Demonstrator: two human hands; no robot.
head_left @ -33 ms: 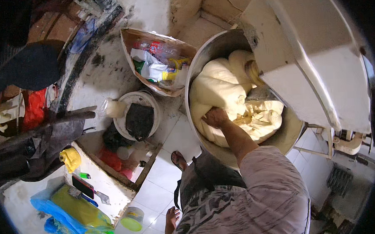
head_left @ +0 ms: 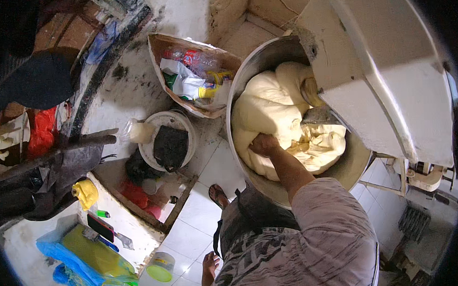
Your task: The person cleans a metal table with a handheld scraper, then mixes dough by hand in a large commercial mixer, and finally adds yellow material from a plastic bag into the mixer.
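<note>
A large mass of pale dough (head_left: 268, 100) fills much of a big round metal bowl (head_left: 234, 71). Reaching down into the bowl, my right hand (head_left: 263, 144) is closed on the near left part of the dough, its fingertips buried and hidden. Folded, torn-looking layers of dough lie to the right of that hand. A metal mixer part (head_left: 311, 92) presses into the dough beneath a large white machine housing (head_left: 384, 70). My left hand (head_left: 210, 265) hangs low at my side over the tiled floor, holding nothing, with its fingers apart.
A torn sack (head_left: 157, 69) of plastic bottles and wrappers stands left of the bowl. Nearby is a white bucket (head_left: 191, 144) with a black bag on it. On the ledge at lower left lie a phone (head_left: 101, 228), a scraper (head_left: 125, 241) and a blue plastic bag (head_left: 73, 257).
My right hand has shifted very slightly in the dough. Otherwise the two frames look nearly the same.
</note>
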